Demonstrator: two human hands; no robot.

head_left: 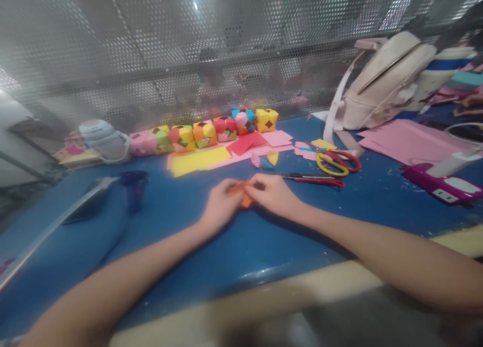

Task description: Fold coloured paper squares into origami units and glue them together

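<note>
A small orange paper (246, 201), partly covered, sits between left hand (222, 202) and right hand (277, 193).

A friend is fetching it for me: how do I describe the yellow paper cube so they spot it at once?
On the blue table, before the perforated panel, runs a row of paper cubes. Take the right-end cube: it shows only yellow, while its neighbour mixes blue and pink.

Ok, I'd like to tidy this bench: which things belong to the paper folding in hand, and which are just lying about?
Probably part of the job:
orange paper, held by the left hand and right hand
small folded pieces
paper cubes
yellow paper
scissors

Probably just lying about:
pale backpack
lidded cup
purple device, use unclear
</note>
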